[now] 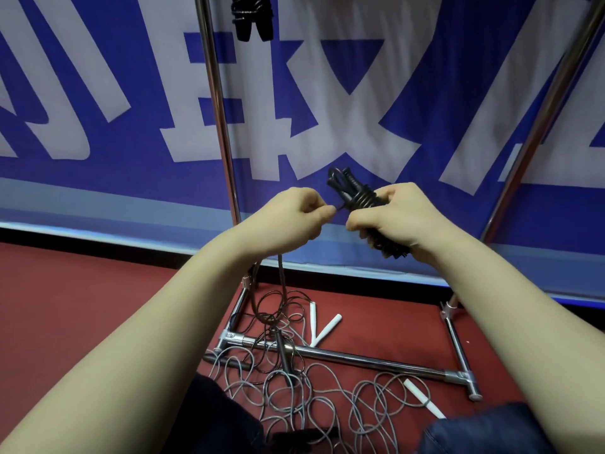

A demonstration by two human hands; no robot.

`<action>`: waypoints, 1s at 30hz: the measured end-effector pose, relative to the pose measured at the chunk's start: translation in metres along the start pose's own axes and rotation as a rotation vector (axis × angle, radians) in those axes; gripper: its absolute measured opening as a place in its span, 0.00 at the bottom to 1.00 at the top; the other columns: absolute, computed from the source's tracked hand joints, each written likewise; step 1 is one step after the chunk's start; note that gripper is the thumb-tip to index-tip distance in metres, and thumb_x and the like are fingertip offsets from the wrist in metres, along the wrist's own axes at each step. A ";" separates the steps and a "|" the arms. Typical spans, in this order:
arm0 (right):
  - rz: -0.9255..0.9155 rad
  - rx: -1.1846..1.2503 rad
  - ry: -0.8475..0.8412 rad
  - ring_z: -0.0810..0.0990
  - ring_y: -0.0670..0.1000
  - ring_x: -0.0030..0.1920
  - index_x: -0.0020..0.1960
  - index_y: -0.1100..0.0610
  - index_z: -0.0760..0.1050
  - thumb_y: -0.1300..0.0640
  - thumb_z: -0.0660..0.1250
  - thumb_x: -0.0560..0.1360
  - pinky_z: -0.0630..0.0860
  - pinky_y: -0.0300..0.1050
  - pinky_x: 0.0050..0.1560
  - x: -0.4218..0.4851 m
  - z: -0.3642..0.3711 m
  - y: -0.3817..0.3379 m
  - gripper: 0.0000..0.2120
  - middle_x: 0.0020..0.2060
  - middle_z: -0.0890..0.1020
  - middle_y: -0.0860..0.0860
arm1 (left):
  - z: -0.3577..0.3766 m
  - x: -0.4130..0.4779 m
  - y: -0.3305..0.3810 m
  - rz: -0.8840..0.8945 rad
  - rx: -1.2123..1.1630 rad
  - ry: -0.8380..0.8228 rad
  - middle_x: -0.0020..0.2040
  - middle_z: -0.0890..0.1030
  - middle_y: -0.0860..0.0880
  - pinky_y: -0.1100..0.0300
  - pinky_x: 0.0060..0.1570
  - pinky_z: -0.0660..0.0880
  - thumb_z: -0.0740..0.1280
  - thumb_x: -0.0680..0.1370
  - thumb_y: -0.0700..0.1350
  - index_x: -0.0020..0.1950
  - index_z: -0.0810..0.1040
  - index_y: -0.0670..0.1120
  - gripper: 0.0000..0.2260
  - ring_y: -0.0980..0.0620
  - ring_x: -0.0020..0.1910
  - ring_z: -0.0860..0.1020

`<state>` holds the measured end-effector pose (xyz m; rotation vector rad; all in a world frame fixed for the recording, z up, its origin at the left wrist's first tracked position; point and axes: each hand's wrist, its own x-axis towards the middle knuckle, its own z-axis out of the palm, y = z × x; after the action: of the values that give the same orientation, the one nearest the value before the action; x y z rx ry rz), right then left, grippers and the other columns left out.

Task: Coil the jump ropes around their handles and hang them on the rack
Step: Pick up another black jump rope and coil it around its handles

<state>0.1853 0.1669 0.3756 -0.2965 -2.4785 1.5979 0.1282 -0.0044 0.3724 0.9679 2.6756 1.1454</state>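
The black jump rope (358,198) was up in front of the person, low down before the rack (216,93); its handles lay together as one bundle, slanting from upper left down to lower right, with a few turns of rope wound round the middle; the right hand (393,214) gripped that bundle, fingers curled tight round the coils; the left hand (294,217) sat just to the left of it, thumb and finger pinching the rope right where it left the coils, so the next turn would have to go round the bundle from that side; the loose rope (281,280) hung from the left hand down to the red floor (98,306); it ended in a dark tangle there, maybe with another black handle, but that was hard to tell; grey ropes (327,398) with white handles (325,330) lay in a heap near the rack's foot; one coiled black rope (252,14) already hung up high; a blue banner (98,158) stood behind.
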 end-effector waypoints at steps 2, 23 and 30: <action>-0.019 -0.140 0.138 0.72 0.53 0.23 0.36 0.61 0.76 0.62 0.72 0.65 0.70 0.42 0.23 0.006 -0.003 0.009 0.05 0.26 0.79 0.56 | 0.001 -0.002 0.003 0.016 0.113 0.004 0.31 0.75 0.52 0.70 0.25 0.65 0.63 0.82 0.51 0.46 0.79 0.43 0.13 0.60 0.25 0.71; -0.359 -0.998 -0.275 0.73 0.53 0.35 0.36 0.54 0.72 0.35 0.61 0.75 0.66 0.46 0.36 -0.012 0.055 0.034 0.23 0.29 0.71 0.48 | 0.004 -0.001 -0.007 -0.738 -1.026 -0.062 0.26 0.80 0.41 0.67 0.25 0.77 0.62 0.80 0.32 0.44 0.75 0.34 0.06 0.54 0.21 0.78; -0.042 -0.207 -0.582 0.73 0.53 0.27 0.33 0.58 0.74 0.38 0.73 0.69 0.70 0.45 0.32 -0.014 0.022 0.022 0.24 0.27 0.75 0.56 | -0.013 -0.002 -0.013 -0.557 -1.438 -0.257 0.59 0.78 0.29 0.59 0.25 0.79 0.58 0.81 0.59 0.74 0.60 0.33 0.33 0.37 0.43 0.85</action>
<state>0.1943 0.1525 0.3460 0.2336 -3.0557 1.5820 0.1188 -0.0207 0.3728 0.0605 1.1288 1.9600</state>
